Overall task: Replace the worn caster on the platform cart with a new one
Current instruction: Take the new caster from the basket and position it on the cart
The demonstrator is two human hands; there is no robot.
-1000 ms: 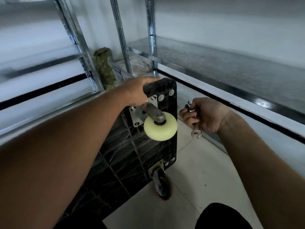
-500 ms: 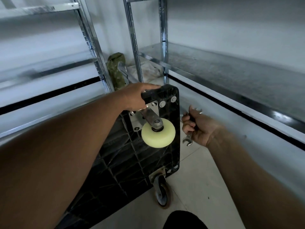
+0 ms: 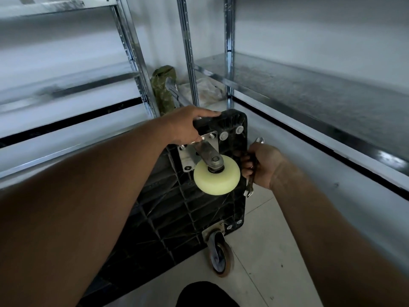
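Caster juts toward the camera from upended cart; left hand grips its edge, right hand fingers clench wrench.

The black platform cart stands tipped on its side, ribbed underside toward me, and my left hand grips its top corner. A cream-wheeled caster on a metal plate sits just below that hand, beside my right hand, which grips a wrench. A dark scuffed caster sits at the lower corner, well below both hands.
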